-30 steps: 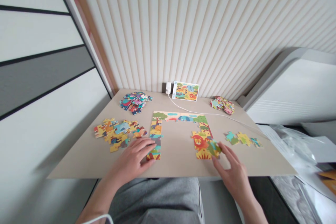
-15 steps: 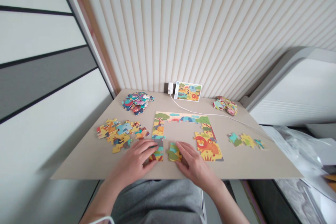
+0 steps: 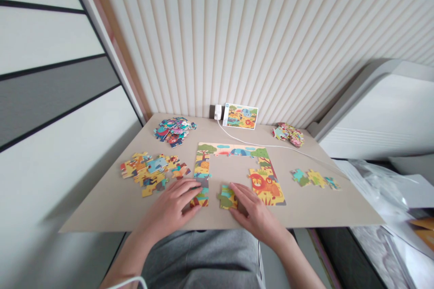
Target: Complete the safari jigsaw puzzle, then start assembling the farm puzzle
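Note:
A jigsaw puzzle border [image 3: 267, 185] with trees, an elephant and lions lies on the table, with a gap along its bottom side. My left hand [image 3: 171, 205] grips the bottom-left corner piece [image 3: 204, 198] of the border between fingers and thumb. In that gap, my right hand [image 3: 256, 212] holds a green, blue and yellow puzzle piece [image 3: 226, 199] flat on the table. It lies apart from both the left corner and the lion section. The fingers hide its right side.
Loose yellow pieces [image 3: 152, 174] are heaped at left, darker ones [image 3: 174, 131] behind. A few pieces [image 3: 315, 179] and a small pile [image 3: 289, 134] lie at right. A picture card [image 3: 240, 116] leans on the wall beside a charger [image 3: 217, 112], whose cable crosses the table [image 3: 118, 216].
My right hand has slid the green, blue and yellow puzzle piece a little to the right, away from the left corner. My left hand stays at the corner. The view has shifted slightly.

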{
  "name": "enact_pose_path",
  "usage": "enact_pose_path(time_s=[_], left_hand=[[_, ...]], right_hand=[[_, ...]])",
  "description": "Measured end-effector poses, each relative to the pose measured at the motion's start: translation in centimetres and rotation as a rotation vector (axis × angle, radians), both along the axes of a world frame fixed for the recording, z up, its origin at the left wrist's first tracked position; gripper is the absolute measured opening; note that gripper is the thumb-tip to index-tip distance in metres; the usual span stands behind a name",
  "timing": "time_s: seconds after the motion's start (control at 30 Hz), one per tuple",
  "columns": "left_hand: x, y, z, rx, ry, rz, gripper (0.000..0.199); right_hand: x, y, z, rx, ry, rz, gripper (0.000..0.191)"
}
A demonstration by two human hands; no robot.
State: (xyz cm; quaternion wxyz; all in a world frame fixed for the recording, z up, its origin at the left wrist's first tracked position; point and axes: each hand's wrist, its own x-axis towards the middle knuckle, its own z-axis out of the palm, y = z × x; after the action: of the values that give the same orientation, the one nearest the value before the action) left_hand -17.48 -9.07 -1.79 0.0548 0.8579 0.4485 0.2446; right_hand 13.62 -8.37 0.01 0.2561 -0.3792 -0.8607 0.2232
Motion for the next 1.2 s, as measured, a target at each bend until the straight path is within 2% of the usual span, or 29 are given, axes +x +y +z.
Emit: enact_pose_path(time_s=[0.27,0.47,0.63,0.97,1.1,1.2], left_hand=[[0.2,-0.1,0.4,0.015,-0.038,-0.001,0.035],[0.2,-0.2,0.3,0.031,-0.021,-0.028,0.031],[0.3,-0.3,0.5,0.031,-0.043,-0.042,0.024],[0.2,-0.1,0.5,0.027,0.006,-0.016,0.029],[0.1,0.0,0.3,0.051,0.015,-0.004,0.032],[-0.1,0.1,0.0,0.070,0.015,-0.003,0.033]], right_hand=[[-2.2,1.1,1.2,-0.022,0.012,0.097,0.071],[-3.1,1.9,1.3,-0.038,0.004,0.151,0.073],[-3.3,2.1,1.3,-0.033,-0.005,0.157,0.074],[-3.4,2.3,1.8,0.000,-0.020,0.163,0.074],[-2.3,2.2,1.9,0.030,-0.043,0.136,0.069],[0.7,2.3,1.6,0.074,-0.069,0.014,0.063]])
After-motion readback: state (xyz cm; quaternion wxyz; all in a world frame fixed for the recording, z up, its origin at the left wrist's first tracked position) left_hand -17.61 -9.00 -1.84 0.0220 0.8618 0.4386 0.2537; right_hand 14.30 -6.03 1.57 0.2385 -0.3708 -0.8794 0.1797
